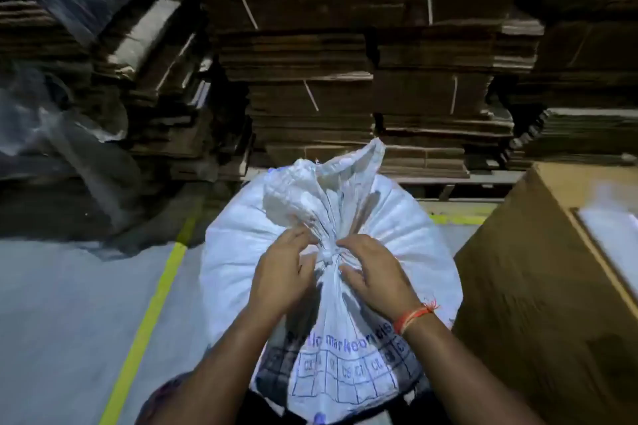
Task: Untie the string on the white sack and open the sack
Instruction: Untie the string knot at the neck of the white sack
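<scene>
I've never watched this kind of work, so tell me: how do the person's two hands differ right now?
The right hand wears an orange thread band at the wrist; the left hand has a bare wrist. The left hand sits on the left of the tied neck of the white sack, the right hand on its right. Both have fingertips at the knot.

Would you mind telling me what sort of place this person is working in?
Probably a warehouse or packing storeroom: tied stacks of flattened cardboard cartons fill the background, yellow floor lines mark the concrete, and a large cardboard box stands beside the white sack.
</scene>
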{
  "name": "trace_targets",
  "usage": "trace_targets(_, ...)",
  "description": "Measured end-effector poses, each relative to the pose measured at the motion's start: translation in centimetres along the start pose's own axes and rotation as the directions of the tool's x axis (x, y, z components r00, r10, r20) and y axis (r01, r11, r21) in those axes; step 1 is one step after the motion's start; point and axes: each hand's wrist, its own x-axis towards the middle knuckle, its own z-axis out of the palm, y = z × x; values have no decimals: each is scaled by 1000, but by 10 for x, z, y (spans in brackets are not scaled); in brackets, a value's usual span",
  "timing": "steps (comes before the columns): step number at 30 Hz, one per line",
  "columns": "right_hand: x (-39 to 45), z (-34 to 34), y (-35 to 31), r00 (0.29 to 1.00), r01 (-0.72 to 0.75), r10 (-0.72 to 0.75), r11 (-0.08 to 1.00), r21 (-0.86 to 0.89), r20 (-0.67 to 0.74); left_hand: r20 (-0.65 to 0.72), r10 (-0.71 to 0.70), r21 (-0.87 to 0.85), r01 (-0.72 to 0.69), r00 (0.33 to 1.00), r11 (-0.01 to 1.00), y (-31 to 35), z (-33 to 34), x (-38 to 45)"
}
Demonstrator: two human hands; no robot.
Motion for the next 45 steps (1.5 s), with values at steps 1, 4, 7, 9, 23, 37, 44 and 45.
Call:
trace_targets(1, 2, 11, 11, 1000, -28, 28, 999, 25, -2, 0, -7, -24, 7, 1000, 1000, -9, 11, 2)
trace_targets(4, 8, 30, 28, 990, -144, 143, 984, 105, 17, 5, -102, -86, 102, 995, 991, -18, 26, 10)
trace_targets(7, 23, 45, 38, 984, -176, 174, 975, 136, 25, -3, -109, -105, 108, 994, 989, -29, 34, 32)
trace_targets(9, 34, 48, 39, 985, -169, 166, 979, 114, 35, 60, -154, -126, 161, 986, 979, -35, 35, 44)
trace_targets(23, 41, 58, 45, 954, -290, 298, 916, 276, 12, 236, -301, -125, 336, 924, 934, -38, 56, 53)
trace_targets(37, 40, 57, 41, 945, -306, 328, 884, 354, -3, 265, -298, -254, 365, 917, 896, -32, 47, 48)
trace_targets(44, 39, 57, 40, 936, -322, 351, 861, 393, -2, 196, -149, -177, 185, 969, 967, -45, 40, 55)
trace_targets(45, 38, 57, 39, 934, -325, 358, 858, 397, -9, 205, -107, -143, 138, 973, 980, -47, 42, 56)
